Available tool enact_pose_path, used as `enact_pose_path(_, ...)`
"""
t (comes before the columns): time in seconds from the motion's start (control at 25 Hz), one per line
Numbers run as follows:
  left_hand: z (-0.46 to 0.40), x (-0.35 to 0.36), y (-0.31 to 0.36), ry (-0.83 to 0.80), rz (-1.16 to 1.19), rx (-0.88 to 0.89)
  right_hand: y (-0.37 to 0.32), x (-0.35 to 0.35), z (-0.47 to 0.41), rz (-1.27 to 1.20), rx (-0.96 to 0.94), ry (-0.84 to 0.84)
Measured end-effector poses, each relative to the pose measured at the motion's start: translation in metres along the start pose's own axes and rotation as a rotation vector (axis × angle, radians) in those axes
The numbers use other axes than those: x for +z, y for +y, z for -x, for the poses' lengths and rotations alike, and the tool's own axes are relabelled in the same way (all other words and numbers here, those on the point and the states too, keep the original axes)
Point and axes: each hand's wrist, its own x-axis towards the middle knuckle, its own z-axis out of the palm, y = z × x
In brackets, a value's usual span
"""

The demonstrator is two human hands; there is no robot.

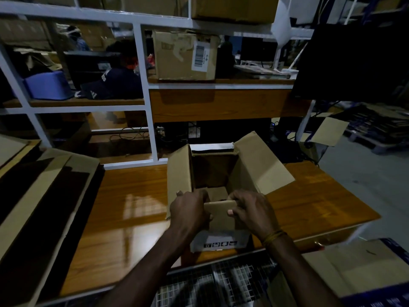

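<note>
Low in the middle of the frame, the left hand [190, 210] and the right hand [251, 210] both curl their fingers around the near flap [221, 209] of one open cardboard box [259, 165], which stands on the wooden table [132, 196].

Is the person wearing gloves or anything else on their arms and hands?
No gloves. The left hand and right hand are bare, with no rings that I can see. The left forearm and right forearm are bare too, and no sleeves show. The only thing worn is a thin yellow-orange thread band wound round the right wrist.
</note>
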Motion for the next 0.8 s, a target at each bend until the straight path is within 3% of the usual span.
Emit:
enact_pose_path(0.2, -0.024, -0.020, -0.002, -0.373, 0.073, -0.012, -0.008, -0.030, -0.023, -0.069, 0.017, -0.247)
enact_pose_path(0.32, -0.044, -0.014, -0.005, -0.463, 0.105, -0.031, -0.003, -0.028, -0.046, -0.072, 0.031, -0.346)
enact_pose_path(0.64, -0.116, 0.010, -0.018, -0.316, -0.270, 0.003, 0.024, -0.013, -0.130, 0.202, -0.025, -0.503)
enact_pose_path(0.8, -0.146, 0.011, -0.018, -0.256, -0.289, -0.058, 0.043, -0.011, -0.162, 0.192, -0.097, -0.434)
